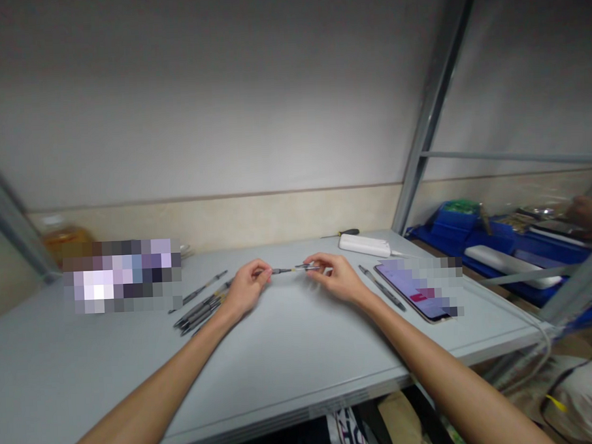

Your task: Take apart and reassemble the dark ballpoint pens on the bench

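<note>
Above the middle of the table, a thin grey pen [281, 271] stretches between my two hands, roughly level. Its left end is pinched in the fingertips of my left hand [250, 286]. My right hand [335, 276] has its thumb and fingers closed on the other end, where a dark clip-like part shows. A narrow pale stretch with a bit of yellow lies between the two ends; whether the halves are joined I cannot tell. Several similar pens [200, 312] lie in a loose pile beside my left wrist. One more pen [382, 288] rests to the right of my right hand.
A phone [411, 289] lies on the right of the table [283, 366]. Behind it are a white power strip [364, 245] with a cord and a screwdriver [349, 233]. A blurred-out object stands at left. Past the metal post [435, 104], another person's hand [590, 212] is over blue trays.
</note>
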`<state>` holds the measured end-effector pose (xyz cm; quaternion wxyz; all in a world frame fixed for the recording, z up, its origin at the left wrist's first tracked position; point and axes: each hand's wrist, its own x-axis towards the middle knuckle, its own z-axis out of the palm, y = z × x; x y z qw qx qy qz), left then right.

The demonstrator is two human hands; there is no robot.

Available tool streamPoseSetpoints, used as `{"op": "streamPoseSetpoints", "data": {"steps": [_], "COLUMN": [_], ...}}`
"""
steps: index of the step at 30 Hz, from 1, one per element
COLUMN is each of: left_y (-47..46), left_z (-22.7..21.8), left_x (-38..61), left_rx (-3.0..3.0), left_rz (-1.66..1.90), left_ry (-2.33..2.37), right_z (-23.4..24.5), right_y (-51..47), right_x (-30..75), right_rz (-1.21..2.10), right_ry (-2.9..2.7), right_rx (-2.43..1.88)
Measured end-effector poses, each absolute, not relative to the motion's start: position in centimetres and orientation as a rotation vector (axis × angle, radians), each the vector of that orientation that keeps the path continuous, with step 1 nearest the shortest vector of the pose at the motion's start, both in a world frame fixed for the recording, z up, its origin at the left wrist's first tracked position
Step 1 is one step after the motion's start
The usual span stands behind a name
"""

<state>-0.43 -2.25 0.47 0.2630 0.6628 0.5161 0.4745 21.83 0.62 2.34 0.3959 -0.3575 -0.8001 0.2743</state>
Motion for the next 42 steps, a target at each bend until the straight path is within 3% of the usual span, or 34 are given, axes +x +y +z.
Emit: {"op": "streamPoseSetpoints", "data": {"steps": [18, 24, 35, 42], "left_y": [-3.0, -3.2, -5.0, -3.9], "left_z": [1.1, 1.3, 2.9, 1.9], "left_x": [0.3, 0.0, 0.9, 0.6], "left_rx": [1.543, 1.813, 2.204, 2.104], "left_rz": [1.287, 1.277, 1.381, 1.133], "left_ry": [1.302, 1.428, 1.513, 1.586], "right_z": [2.0, 2.1, 2.1, 2.2], "right_y": [0.8, 0.4, 0.8, 0.9], "right_x": [21.9, 21.8, 22.0, 21.7], "right_rz": [0.688, 0.738, 1.577, 1.133], "right_ry": [-2.096, -2.17, -1.805, -1.855], "right_rx": [-0.91, -0.938, -0.875, -0.898]}}
